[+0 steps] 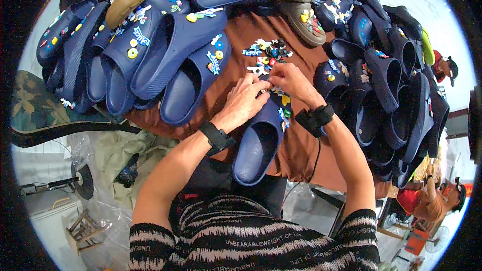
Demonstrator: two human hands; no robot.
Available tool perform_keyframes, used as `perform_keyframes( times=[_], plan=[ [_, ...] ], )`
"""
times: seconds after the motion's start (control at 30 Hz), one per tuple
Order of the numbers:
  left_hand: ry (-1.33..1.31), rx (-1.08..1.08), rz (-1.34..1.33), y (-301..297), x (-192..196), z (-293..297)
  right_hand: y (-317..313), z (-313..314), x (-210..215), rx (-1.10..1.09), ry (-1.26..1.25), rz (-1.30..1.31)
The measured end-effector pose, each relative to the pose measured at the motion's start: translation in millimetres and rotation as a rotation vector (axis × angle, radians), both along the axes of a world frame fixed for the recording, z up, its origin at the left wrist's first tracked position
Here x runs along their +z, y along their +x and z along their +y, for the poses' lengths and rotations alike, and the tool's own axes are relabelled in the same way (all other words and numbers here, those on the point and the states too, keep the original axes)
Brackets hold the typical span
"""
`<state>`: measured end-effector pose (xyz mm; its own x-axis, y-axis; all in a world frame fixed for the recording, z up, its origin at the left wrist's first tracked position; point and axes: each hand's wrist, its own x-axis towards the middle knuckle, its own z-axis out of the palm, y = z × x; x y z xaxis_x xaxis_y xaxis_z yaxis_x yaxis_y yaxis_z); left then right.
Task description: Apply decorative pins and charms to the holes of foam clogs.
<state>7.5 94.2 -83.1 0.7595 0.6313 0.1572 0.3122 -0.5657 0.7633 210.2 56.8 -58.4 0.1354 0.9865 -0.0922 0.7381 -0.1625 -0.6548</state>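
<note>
Evidently mid-way through fitting charms: navy clog [258, 140] lay toe-away on the brown cloth [296, 150], heel toward the body, several charms already studding its upper. Left hand [242, 104] rested on the toe, fingers curled and pinched close at a small charm [264, 91], pressing it to the upper. Right hand [290, 81] met it from the other side, fingertips nearly closed at the same spot; whether gripping the charm or only steadying the clog, could not tell. Just beyond, loose charm pile [266, 52]; finished clogs [160, 50] heaped left and right. Next, probably, a firm push to seat the stud in its hole.
</note>
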Motion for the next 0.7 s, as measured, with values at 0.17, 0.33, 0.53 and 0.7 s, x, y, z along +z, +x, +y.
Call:
perform_keyframes(
  times=[0.17, 0.33, 0.53, 0.7],
  plan=[
    [-0.043, 0.056, -0.01, 2.1, 1.3, -6.4, 2.0, 1.0, 5.3, 0.039, -0.064, -0.015],
    [-0.058, 0.058, -0.017, 1.8, 1.6, -7.8, -8.8, 6.8, 20.9, 0.0, -0.23, -0.224],
    [-0.044, 0.077, -0.015, 3.5, 0.4, -6.4, 14.4, 24.3, 11.4, 0.574, -0.202, -0.428],
    [-0.039, 0.083, -0.001, 2.4, -0.4, -3.7, -10.9, 21.3, 44.0, 0.287, -0.424, -0.3]
  ],
)
